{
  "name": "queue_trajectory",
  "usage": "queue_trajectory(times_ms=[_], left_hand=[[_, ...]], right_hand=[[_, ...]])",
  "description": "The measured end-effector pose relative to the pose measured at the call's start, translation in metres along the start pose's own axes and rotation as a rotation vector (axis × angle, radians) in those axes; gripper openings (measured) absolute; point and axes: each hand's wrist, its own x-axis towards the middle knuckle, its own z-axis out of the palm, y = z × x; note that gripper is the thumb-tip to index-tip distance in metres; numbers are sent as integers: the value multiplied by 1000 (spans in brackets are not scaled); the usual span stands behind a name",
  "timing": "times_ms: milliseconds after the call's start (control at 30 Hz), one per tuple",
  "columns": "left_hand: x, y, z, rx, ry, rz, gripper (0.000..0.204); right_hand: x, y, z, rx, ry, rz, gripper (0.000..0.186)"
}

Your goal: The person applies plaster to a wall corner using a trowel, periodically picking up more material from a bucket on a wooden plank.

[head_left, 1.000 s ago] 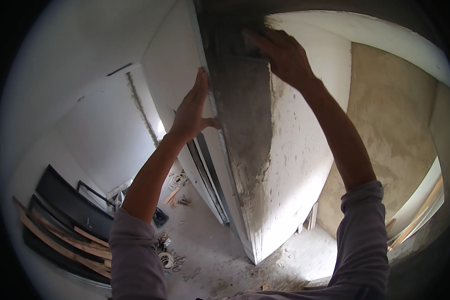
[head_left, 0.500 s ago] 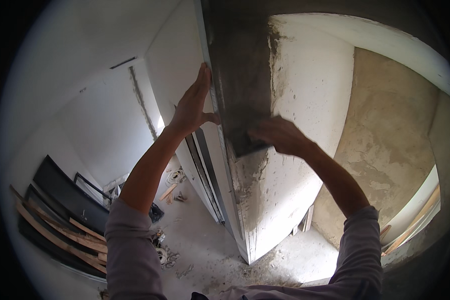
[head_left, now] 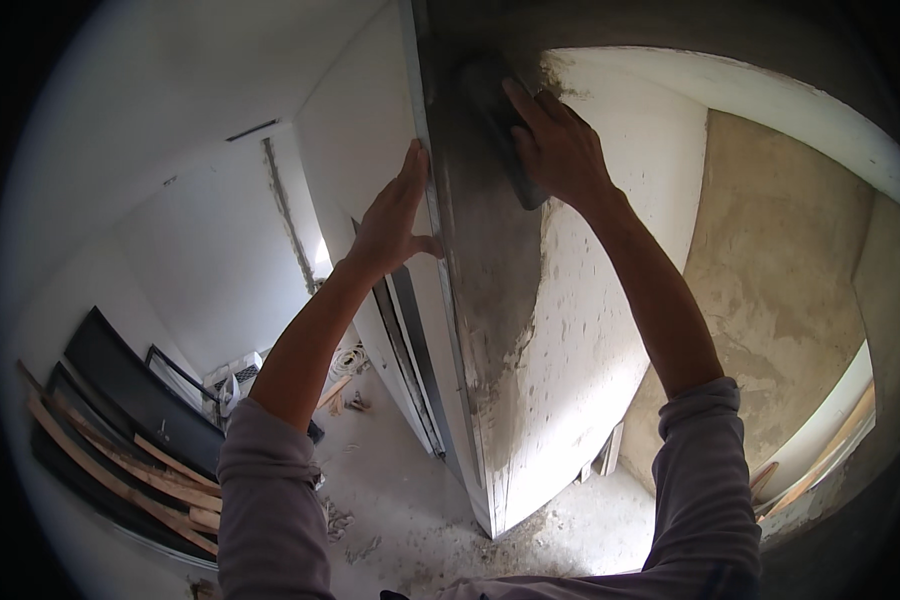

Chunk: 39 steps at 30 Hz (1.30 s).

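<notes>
Wet grey plaster coats a tall strip of wall beside a white, spattered stretch of wall. My right hand grips a dark plastering float, held against the upper part of the plaster; the float's handle is mostly hidden by the fingers. A straight pale edging board runs down the left side of the plaster. My left hand lies against that board with fingers stretched upward and thumb spread across its edge, holding no tool.
Dark panels and wooden planks lean at the lower left. Coiled cable and wood scraps lie on the floor. A brown plastered wall stands at the right, with more planks at its foot.
My right hand has swept the float upward along the plaster, from around mid-height to near the top. The left hand keeps its place on the board. The view has shifted slightly.
</notes>
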Motion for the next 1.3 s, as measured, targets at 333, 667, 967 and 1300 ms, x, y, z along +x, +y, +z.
queue_trajectory(times_ms=[333,667,967,1300], left_hand=[[-1,-7,2,19,34,65,146],[-5,-14,-1,8,27,60,143],[0,-8,7,14,120,111,141],[-4,-10,5,41,82,86,142]], right_hand=[[12,-10,19,199,132,92,51],[-57,-39,-24,335,-408,197,53],[-6,3,-1,172,36,246,54],[16,22,18,151,86,185,50]])
